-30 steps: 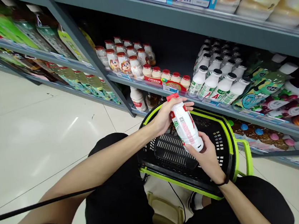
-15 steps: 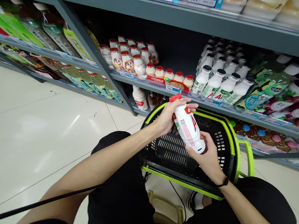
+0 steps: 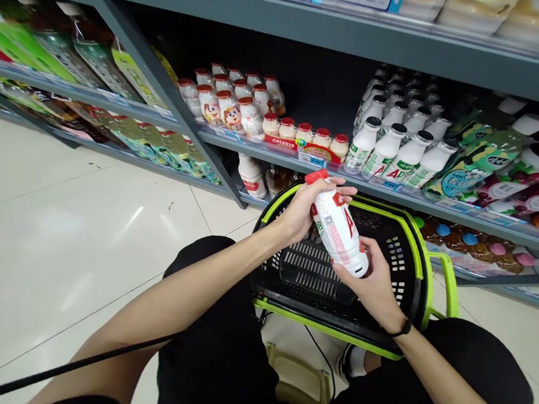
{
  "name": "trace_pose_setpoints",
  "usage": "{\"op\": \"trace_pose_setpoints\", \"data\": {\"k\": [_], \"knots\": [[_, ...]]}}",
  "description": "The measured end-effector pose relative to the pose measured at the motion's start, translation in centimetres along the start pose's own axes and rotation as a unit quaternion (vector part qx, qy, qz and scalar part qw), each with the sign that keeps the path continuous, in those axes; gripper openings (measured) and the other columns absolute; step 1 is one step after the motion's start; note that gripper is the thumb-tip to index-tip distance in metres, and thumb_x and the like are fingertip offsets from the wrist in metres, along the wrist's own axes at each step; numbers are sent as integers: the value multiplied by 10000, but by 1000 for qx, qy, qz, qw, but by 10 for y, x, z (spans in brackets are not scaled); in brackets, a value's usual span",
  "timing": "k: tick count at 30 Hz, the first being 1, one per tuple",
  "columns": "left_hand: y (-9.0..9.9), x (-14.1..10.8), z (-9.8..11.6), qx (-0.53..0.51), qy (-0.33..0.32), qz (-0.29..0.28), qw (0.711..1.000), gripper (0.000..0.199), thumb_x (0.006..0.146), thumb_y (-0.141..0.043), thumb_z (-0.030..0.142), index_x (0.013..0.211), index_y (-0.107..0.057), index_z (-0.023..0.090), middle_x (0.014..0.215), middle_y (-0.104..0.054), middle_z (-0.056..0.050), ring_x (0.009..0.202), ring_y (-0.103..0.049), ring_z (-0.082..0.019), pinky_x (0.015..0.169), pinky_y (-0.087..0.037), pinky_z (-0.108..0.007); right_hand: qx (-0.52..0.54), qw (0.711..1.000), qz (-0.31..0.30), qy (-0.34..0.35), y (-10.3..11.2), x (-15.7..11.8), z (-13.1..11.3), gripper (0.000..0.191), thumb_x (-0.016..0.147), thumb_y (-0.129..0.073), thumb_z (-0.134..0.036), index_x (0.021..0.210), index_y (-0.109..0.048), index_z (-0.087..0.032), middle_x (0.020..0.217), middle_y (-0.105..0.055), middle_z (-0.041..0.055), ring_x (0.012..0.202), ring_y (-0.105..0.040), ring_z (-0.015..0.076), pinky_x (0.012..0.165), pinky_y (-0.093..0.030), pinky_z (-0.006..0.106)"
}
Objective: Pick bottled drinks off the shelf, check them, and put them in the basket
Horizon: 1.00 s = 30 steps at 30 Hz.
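Note:
A white plastic drink bottle (image 3: 339, 231) with a red cap and red and green print is held tilted between both my hands. Its cap end points up and to the left. My left hand (image 3: 303, 210) is closed around the neck just below the cap, some fingertips showing past the far side. Near the base, my right hand (image 3: 372, 281) grips the bottle between thumb and fingers. Directly beneath is a black shopping basket (image 3: 313, 268) with a lime-green rim; the bottle and hands hide part of its inside.
Ahead is a grey shelf unit (image 3: 219, 163) with small red-capped bottles (image 3: 230, 110), a red multipack (image 3: 306, 139) and black-capped white bottles (image 3: 385, 153). Another white bottle (image 3: 251, 177) stands on the lower shelf. Large drink bottles (image 3: 96, 50) line the left bay. A basket handle (image 3: 449, 285) sticks out right.
Almost nothing differs. The bottle's base has shifted very slightly to the left in my hands, and both hands keep their hold.

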State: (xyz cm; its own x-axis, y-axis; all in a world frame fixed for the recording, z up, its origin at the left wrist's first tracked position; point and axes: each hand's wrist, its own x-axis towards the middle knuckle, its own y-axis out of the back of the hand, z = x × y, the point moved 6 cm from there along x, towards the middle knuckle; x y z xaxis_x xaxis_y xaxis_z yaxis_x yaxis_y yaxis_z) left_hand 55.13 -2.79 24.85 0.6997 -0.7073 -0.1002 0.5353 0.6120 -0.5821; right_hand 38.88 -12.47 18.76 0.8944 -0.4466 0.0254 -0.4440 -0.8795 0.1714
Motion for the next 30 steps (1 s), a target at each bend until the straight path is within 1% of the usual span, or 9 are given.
{"op": "trace_pose_setpoints", "data": {"k": [3, 7, 11, 13, 16, 19, 24, 27, 30], "knots": [[-1, 0, 1, 5, -2, -1, 1000, 363, 827, -748, 348, 1114, -717, 129, 1163, -798, -143, 964, -752, -230, 1025, -537, -446, 13, 1000, -3, 5, -1, 2, -2, 551, 768, -890, -345, 1215, -601, -201, 1099, -712, 54, 914, -663, 203, 822, -544, 332], [-6, 0, 7, 11, -19, -29, 999, 366, 860, -753, 327, 1155, -745, 110, 1197, -789, -158, 1085, -737, -253, 1087, -505, -442, 71, 997, -22, -24, -2, 4, 0, 490, 737, -922, -364, 1091, -628, -196, 1005, -726, 34, 883, -652, 191, 827, -530, 322], [-14, -3, 12, -14, -12, -94, 995, 437, 892, -710, 370, 1255, -718, 126, 1259, -773, -150, 1223, -692, -279, 1123, -470, -440, 187, 975, -67, -96, -7, 2, 3, 520, 752, -908, -471, 1107, -659, -185, 963, -725, 46, 717, -574, 153, 569, -453, 252], [-17, -6, 15, -32, -11, -117, 993, 451, 890, -693, 388, 1273, -699, 150, 1265, -772, -140, 1230, -691, -292, 1114, -468, -455, 254, 952, -106, -130, -12, -1, 0, 545, 799, -833, -566, 1138, -669, -171, 953, -725, 72, 611, -497, 138, 469, -371, 248], [-22, -11, 19, -32, -18, -144, 989, 473, 861, -734, 331, 1303, -654, 181, 1277, -768, -136, 1219, -702, -298, 1118, -461, -467, 321, 923, -147, -156, -17, -4, -10, 579, 851, -683, -672, 1133, -665, -166, 939, -739, 112, 504, -419, 127, 432, -328, 275], [-27, -17, 19, -9, -15, -172, 985, 534, 850, -786, 262, 1354, -613, 226, 1328, -748, -130, 1252, -692, -301, 1112, -474, -467, 331, 915, -148, -175, -18, -3, -15, 625, 874, -525, -745, 1063, -668, -167, 817, -712, 98, 433, -331, 113, 398, -263, 275], [-31, -27, 15, 53, -7, -236, 970, 557, 882, -814, 257, 1389, -583, 253, 1451, -673, -152, 1306, -666, -297, 1089, -524, -452, 357, 905, -128, -193, -18, -1, -9, 644, 906, -360, -758, 911, -651, -184, 559, -541, 7, 368, -225, 95, 366, -162, 244], [-31, -29, 17, 94, -15, -261, 961, 613, 909, -794, 283, 1464, -536, 256, 1518, -615, -172, 1303, -666, -292, 1083, -546, -448, 368, 905, -129, -170, -19, -2, -7, 628, 912, -404, -756, 969, -657, -184, 580, -569, 15, 390, -305, 110, 375, -200, 233], [-27, -24, 23, 157, -33, -256, 953, 679, 876, -826, 336, 1482, -539, 233, 1497, -629, -170, 1303, -659, -292, 1078, -561, -430, 346, 919, -136, -127, -18, -2, -6, 649, 863, -578, -772, 1109, -646, -175, 708, -675, 59, 480, -452, 149, 403, -304, 245]]}}
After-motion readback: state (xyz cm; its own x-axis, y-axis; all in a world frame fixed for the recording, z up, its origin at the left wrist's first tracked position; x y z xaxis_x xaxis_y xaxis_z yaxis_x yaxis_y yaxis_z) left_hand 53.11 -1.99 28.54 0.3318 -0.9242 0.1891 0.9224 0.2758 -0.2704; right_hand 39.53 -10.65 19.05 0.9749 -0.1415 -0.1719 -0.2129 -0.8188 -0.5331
